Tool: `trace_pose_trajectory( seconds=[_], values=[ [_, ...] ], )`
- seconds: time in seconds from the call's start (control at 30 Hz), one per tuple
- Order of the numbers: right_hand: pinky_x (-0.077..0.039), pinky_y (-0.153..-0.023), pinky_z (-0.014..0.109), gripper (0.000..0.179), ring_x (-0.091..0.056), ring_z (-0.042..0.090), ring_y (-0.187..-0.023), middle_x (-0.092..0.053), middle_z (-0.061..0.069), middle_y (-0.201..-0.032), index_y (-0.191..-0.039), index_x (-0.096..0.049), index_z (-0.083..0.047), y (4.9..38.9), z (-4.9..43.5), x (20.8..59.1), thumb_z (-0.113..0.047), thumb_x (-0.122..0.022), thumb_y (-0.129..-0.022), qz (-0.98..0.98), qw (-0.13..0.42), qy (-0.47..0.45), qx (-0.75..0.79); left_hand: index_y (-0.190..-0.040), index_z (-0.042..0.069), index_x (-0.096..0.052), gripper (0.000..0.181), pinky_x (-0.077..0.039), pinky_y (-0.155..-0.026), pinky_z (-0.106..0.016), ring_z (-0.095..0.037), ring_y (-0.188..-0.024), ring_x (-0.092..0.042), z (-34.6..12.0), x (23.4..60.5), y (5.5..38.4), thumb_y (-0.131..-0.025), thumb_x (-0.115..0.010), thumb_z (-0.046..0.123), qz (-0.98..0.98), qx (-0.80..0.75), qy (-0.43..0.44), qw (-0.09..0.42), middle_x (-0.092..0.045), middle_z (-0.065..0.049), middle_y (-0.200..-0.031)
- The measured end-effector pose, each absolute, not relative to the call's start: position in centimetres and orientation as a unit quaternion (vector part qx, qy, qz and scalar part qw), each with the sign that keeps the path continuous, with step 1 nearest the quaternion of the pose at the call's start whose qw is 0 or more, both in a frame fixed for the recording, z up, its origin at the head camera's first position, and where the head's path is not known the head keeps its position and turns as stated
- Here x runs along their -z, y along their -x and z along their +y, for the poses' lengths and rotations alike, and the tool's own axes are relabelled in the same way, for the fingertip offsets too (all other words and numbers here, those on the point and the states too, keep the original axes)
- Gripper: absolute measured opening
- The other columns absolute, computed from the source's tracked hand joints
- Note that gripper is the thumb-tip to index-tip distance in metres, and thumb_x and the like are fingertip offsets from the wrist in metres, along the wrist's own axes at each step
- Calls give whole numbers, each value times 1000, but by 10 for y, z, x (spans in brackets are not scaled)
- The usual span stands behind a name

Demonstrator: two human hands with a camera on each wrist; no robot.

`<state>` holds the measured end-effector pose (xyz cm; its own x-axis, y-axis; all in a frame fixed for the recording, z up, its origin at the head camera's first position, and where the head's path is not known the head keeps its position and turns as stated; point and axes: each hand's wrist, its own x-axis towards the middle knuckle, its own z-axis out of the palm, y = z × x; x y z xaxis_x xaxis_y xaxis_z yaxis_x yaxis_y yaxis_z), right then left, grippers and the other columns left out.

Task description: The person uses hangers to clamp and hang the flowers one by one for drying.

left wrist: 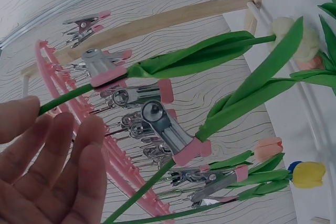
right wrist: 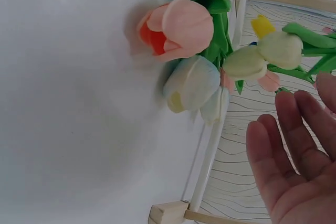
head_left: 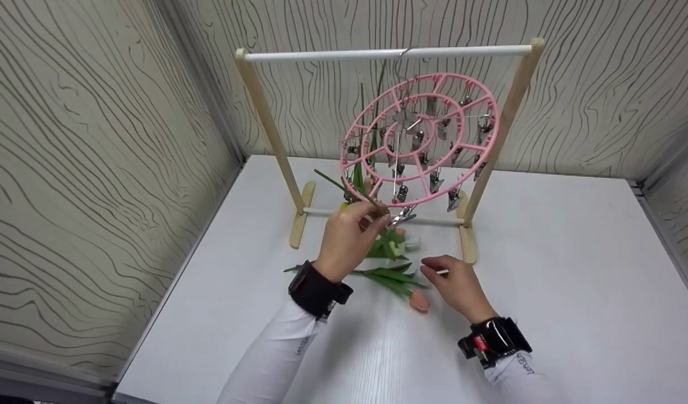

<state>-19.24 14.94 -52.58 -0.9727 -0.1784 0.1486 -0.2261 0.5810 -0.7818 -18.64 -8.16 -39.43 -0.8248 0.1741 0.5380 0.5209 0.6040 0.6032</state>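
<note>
My left hand (head_left: 352,233) pinches the green stem of a tulip (left wrist: 194,59) between thumb and fingers, at the lower edge of a round pink clip hanger (head_left: 445,75). In the left wrist view a metal clip (left wrist: 100,66) with pink tips lies across that stem, just beyond the fingertips. Another clip (left wrist: 165,132) grips a second tulip stem. Pale cream tulip heads (right wrist: 281,48) hang downward in the right wrist view. My right hand (right wrist: 294,166) is beside them, fingers loosely extended, holding nothing. Below it lies a peach tulip (head_left: 419,301) on the table.
The hanger hooks onto the white bar (head_left: 333,55) of a wooden stand (head_left: 268,123), with several metal clips dangling. More tulips hang at its far left, including a yellow tulip (left wrist: 308,174). A white-blue tulip (right wrist: 191,82) lies on the white table (head_left: 574,280) beneath the stand.
</note>
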Motion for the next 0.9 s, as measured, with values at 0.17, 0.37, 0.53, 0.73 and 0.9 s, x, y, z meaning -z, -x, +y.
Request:
trace_pose_trajectory(
  seconds=[0.17, 0.37, 0.53, 0.73, 0.9],
  values=[
    [-55, -84, 44, 20, -68, 28, -98, -73, 11, -103, -107, -73, -4, 193, 147, 532, -15, -70, -90, -902, 52, -127, -410, -105, 10, -71, 19, -57, -68, -28, -12, -76, -67, -83, 404, 180, -90, -71, 22, -869, 403, 210, 198, -72, -5, -92],
    [-53, -85, 47, 22, -67, 29, -98, -73, 11, -100, -107, -73, -2, 190, 149, 534, -16, -70, -90, -911, 52, -126, -390, -109, 12, -72, 22, -56, -69, -25, -10, -80, -66, -88, 436, 163, -90, -71, 22, -867, 415, 217, 170, -72, -3, -95],
    [-53, -84, 47, 20, -66, 28, -98, -72, 8, -98, -106, -74, -3, 180, 158, 535, -16, -70, -90, -915, 70, -130, -376, -108, 11, -73, 21, -53, -70, -18, -7, -83, -66, -97, 485, 152, -93, -67, 25, -881, 406, 213, 115, -73, 0, -95],
    [-53, -81, 46, 17, -67, 26, -95, -73, 4, -94, -103, -75, -5, 162, 177, 536, -12, -73, -87, -916, 117, -130, -361, -108, 10, -73, 19, -54, -81, -28, -15, -94, -67, -115, 532, 161, -95, -64, 21, -919, 345, 164, 95, -74, -2, -101],
    [-53, -82, 45, 17, -66, 24, -97, -73, 2, -95, -103, -75, -7, 147, 190, 535, -11, -74, -87, -919, 117, -111, -359, -112, 11, -72, 21, -52, -91, -34, -22, -104, -65, -126, 556, 178, -93, -67, 17, -951, 255, 142, 97, -73, -4, -109]
  ],
)
